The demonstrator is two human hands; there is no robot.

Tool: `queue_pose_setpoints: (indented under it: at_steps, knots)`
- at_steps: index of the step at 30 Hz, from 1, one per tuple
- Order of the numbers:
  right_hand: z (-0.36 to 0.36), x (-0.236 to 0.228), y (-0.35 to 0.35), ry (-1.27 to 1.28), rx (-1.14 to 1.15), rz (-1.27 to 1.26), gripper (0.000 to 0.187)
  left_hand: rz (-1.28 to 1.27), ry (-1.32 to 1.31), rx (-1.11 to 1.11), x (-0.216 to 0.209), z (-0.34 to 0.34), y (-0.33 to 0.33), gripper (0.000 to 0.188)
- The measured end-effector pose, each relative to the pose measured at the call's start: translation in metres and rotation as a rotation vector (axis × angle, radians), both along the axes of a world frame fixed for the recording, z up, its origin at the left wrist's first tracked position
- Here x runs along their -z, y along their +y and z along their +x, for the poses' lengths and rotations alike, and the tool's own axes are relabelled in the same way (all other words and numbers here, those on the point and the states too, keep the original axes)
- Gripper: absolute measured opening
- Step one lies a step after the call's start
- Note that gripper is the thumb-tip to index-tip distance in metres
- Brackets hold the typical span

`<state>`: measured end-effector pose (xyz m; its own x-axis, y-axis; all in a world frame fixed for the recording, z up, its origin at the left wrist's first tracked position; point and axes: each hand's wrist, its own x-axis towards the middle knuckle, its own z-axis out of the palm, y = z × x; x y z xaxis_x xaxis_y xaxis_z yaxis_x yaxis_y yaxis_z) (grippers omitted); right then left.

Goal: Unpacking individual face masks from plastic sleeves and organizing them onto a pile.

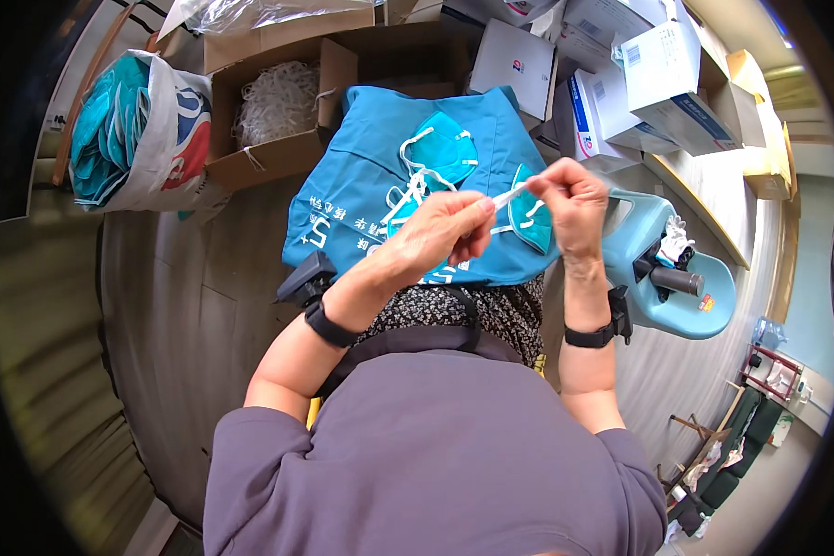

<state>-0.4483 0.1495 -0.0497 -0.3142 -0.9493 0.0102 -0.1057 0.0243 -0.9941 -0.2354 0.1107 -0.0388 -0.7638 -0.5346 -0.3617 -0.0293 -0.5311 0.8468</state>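
Thin white strap (510,194) is being stretched pretty straight above the lap, while some teal masks (451,151) with loopy white bands (419,178) are being propped up by blue cloth (366,125).

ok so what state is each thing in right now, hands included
Left hand, pinching the white strip
Right hand, pinching the same strip
White strip, straight between the hands
Teal masks, lying on the blue cloth
Blue cloth, spread out, creased
White bag, open, filled with teal pieces
Cardboard box, open, holding white straps
White cartons, piled, some tilted
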Motion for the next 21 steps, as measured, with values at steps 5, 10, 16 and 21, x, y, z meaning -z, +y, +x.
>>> queue_pose_setpoints:
  at_steps: [5,10,16,21]
  knots:
    - [-0.024,0.016,0.003,0.091,0.17,-0.095,0.02,0.09,0.01,0.032,-0.008,0.034,0.018,0.037]
    - [-0.041,0.038,-0.011,0.012,0.328,-0.117,0.022,0.109,-0.07,0.024,-0.015,0.066,0.03,0.039]
    - [-0.092,0.051,-0.003,-0.027,0.529,-0.082,0.018,0.201,-0.09,0.02,-0.012,0.102,0.039,0.04]
    - [-0.01,0.005,-0.004,-0.135,-0.179,-0.163,0.017,0.392,0.185,0.021,0.015,0.065,0.025,0.038]
